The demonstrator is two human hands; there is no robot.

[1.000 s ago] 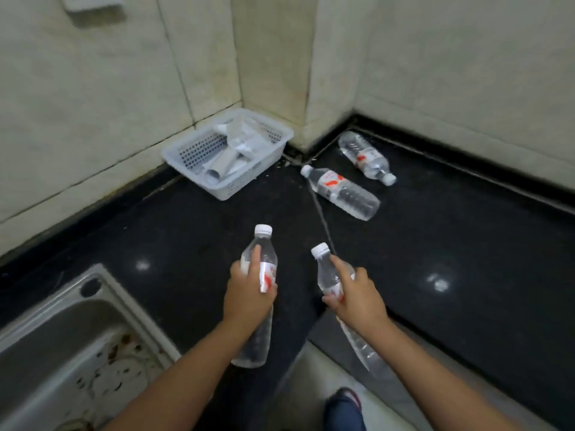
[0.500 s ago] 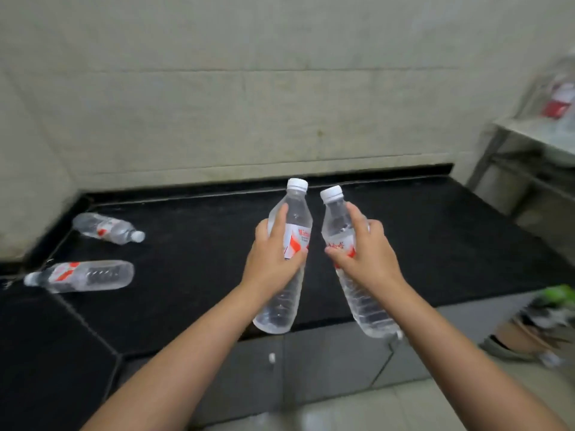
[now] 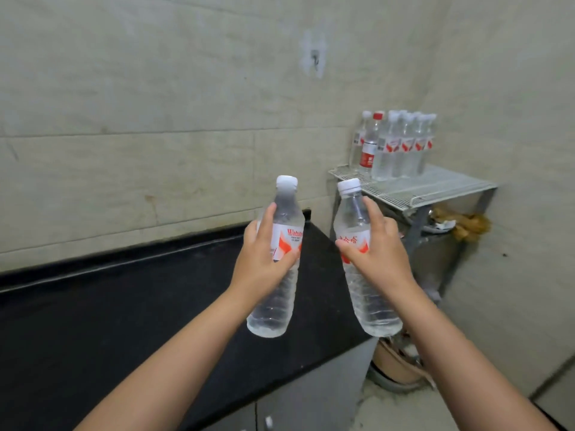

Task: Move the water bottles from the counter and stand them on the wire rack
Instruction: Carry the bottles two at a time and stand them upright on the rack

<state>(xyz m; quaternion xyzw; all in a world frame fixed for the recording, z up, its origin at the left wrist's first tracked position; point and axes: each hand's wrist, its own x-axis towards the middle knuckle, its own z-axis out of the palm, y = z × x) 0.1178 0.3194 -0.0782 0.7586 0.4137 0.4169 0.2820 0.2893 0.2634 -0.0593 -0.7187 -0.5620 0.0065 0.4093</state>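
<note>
My left hand (image 3: 259, 264) grips a clear water bottle (image 3: 275, 306) with a white cap and red-and-white label, held upright above the black counter (image 3: 124, 306). My right hand (image 3: 376, 259) grips a second, similar water bottle (image 3: 371, 309), tilted slightly, past the counter's right end. The white wire rack (image 3: 435, 188) stands at the right against the wall, beyond both hands. Several water bottles (image 3: 398, 147) stand upright in a group at its back, one of them with a red cap. The rack's front part is bare wire.
Grey cabinet doors (image 3: 295, 399) sit under the counter. Below the rack's top lies a lower shelf with brownish clutter (image 3: 466, 225). A round basin-like object (image 3: 401, 365) rests on the floor between the cabinet and the right wall. A hook (image 3: 315, 57) hangs on the tiled wall.
The view has swung right from the counter corner towards the wire rack. Both hands have carried their bottles along, and the bottles lying on the counter have left the view.
</note>
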